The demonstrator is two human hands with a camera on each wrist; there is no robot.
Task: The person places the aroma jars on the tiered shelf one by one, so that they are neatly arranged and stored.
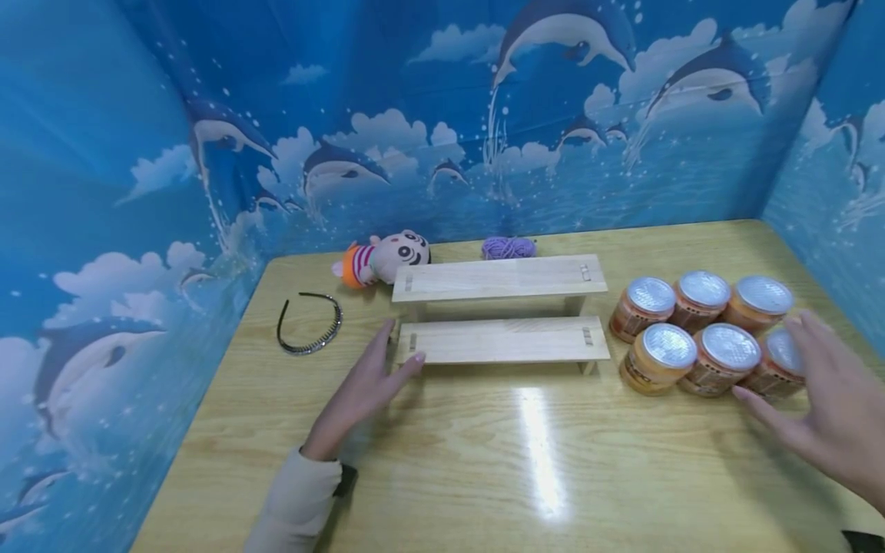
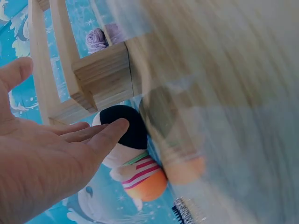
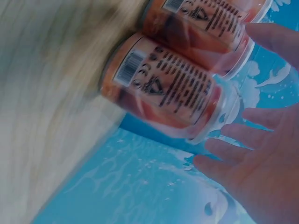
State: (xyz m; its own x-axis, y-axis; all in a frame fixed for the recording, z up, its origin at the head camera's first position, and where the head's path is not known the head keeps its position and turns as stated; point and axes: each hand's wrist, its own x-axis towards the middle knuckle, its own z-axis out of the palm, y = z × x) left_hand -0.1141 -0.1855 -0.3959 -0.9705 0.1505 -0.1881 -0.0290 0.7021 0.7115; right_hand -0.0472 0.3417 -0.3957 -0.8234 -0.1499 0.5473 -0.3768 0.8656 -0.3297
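Observation:
Two low wooden shelves stand side by side on the table, the near shelf (image 1: 505, 339) and the far shelf (image 1: 499, 278). My left hand (image 1: 369, 382) lies open, its straight fingers touching the near shelf's left end (image 2: 100, 77). Several orange jars with silver lids (image 1: 698, 329) stand in two rows to the right of the shelves. My right hand (image 1: 826, 403) is open with fingers spread, reaching over the near right jar (image 1: 780, 361) and holding nothing. The right wrist view shows a jar (image 3: 163, 91) close to the spread fingers (image 3: 233, 154).
A plush doll (image 1: 380, 259) lies behind the far shelf's left end, also seen as the doll (image 2: 135, 158) in the left wrist view. A purple yarn ball (image 1: 508, 247) sits at the back. A dark headband (image 1: 309, 322) lies at left. Blue dolphin-print walls enclose the table.

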